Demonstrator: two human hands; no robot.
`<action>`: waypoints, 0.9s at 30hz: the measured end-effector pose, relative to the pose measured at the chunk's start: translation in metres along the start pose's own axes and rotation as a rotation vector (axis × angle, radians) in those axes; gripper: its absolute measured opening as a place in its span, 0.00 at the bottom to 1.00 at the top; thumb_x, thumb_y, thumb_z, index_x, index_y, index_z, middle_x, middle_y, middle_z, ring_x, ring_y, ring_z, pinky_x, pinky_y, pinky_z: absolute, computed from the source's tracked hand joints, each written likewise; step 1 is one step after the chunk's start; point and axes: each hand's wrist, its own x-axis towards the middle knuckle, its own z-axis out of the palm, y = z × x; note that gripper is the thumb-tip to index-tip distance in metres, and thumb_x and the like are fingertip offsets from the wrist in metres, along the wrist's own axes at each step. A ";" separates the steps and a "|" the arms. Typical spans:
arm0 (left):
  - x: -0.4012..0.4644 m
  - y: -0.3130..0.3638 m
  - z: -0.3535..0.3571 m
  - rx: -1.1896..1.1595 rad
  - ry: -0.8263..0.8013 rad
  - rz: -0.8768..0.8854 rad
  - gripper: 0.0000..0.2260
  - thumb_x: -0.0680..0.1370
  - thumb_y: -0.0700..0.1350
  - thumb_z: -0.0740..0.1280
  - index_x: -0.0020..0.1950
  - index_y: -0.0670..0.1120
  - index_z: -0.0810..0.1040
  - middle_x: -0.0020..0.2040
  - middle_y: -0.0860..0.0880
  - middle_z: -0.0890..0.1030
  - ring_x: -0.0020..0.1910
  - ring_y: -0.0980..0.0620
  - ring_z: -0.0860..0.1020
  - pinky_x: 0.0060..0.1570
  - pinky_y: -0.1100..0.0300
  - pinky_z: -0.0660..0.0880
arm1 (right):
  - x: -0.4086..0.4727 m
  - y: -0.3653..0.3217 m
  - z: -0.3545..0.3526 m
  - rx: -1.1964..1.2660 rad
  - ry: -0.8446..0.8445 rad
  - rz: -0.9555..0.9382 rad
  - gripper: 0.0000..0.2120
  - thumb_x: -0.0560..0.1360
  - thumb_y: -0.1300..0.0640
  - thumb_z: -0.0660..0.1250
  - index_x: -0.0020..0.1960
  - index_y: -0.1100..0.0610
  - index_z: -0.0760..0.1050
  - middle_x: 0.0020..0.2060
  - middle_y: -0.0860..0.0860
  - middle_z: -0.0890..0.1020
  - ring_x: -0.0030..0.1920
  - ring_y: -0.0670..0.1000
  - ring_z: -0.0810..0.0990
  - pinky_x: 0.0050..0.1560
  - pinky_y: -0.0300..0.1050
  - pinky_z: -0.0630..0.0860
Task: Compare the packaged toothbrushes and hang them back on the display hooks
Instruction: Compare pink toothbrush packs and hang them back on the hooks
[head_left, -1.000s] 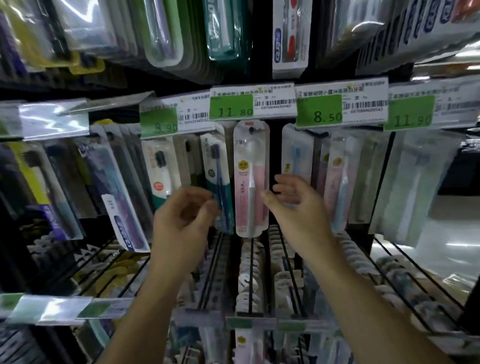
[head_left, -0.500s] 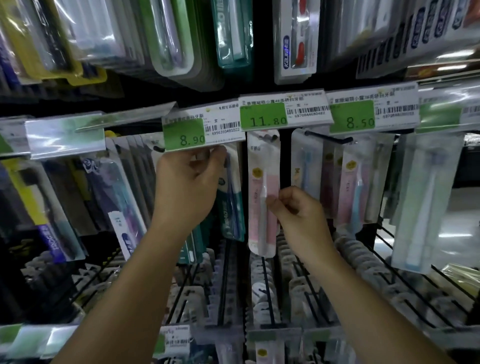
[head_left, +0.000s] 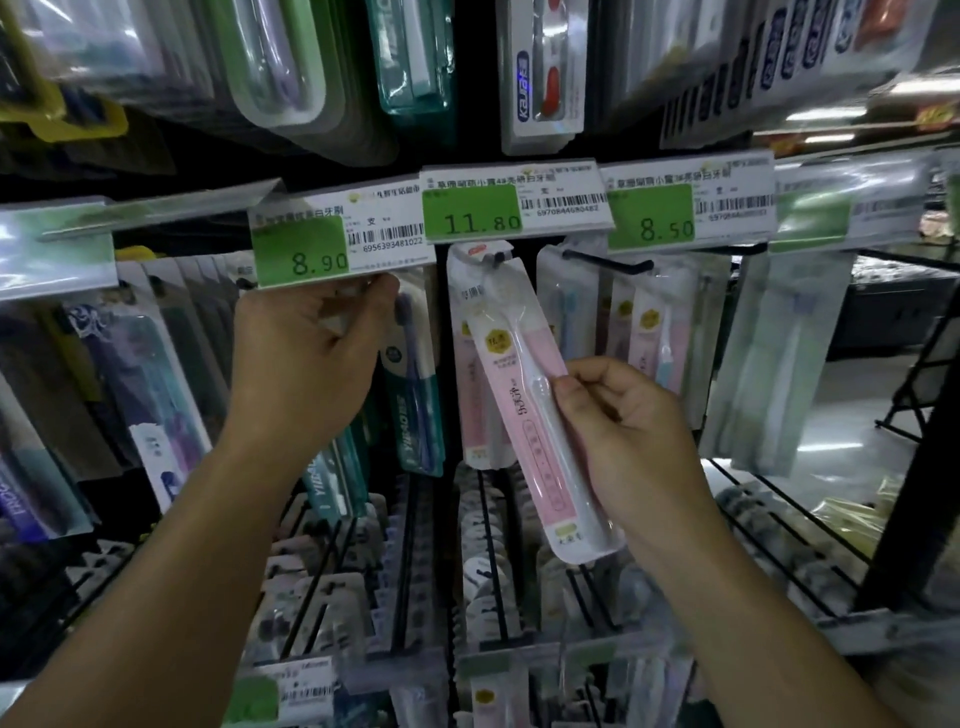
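We see right hand (head_left: 618, 410) pinching pink toothbrush pack (head_left: 524, 395), tilted below 11.80 price tag (head_left: 514, 205); left hand (head_left: 306, 364) fingers curled under tag's left neighbour, grip unclear.

The right hand (head_left: 618, 415) has its grip on the pink packaged toothbrush (head_left: 524, 395), which tilts with its top at the display hook (head_left: 496, 257) above the grip. The left hand (head_left: 306, 374) reaches just under the 8.90 price tag (head_left: 340, 241), fingers by the green toothbrush pack (head_left: 415, 384).
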 end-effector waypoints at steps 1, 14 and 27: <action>0.000 0.000 0.000 0.000 0.001 0.000 0.07 0.81 0.42 0.67 0.55 0.45 0.84 0.49 0.65 0.80 0.46 0.70 0.80 0.45 0.70 0.77 | 0.003 0.001 0.001 -0.008 -0.015 0.004 0.08 0.81 0.55 0.66 0.47 0.46 0.81 0.42 0.42 0.88 0.42 0.42 0.86 0.39 0.35 0.80; 0.002 0.004 -0.004 0.048 -0.002 -0.008 0.12 0.81 0.45 0.66 0.63 0.46 0.82 0.56 0.58 0.82 0.51 0.70 0.79 0.51 0.77 0.73 | 0.006 0.010 0.005 -0.027 -0.079 -0.044 0.13 0.82 0.62 0.62 0.50 0.44 0.79 0.49 0.41 0.87 0.47 0.40 0.85 0.45 0.34 0.80; -0.014 0.019 -0.022 0.213 -0.144 -0.055 0.20 0.76 0.64 0.59 0.52 0.52 0.81 0.44 0.60 0.81 0.42 0.63 0.79 0.39 0.66 0.73 | -0.029 0.005 -0.037 0.043 0.003 -0.052 0.16 0.81 0.59 0.66 0.48 0.38 0.83 0.44 0.39 0.87 0.44 0.38 0.85 0.41 0.29 0.77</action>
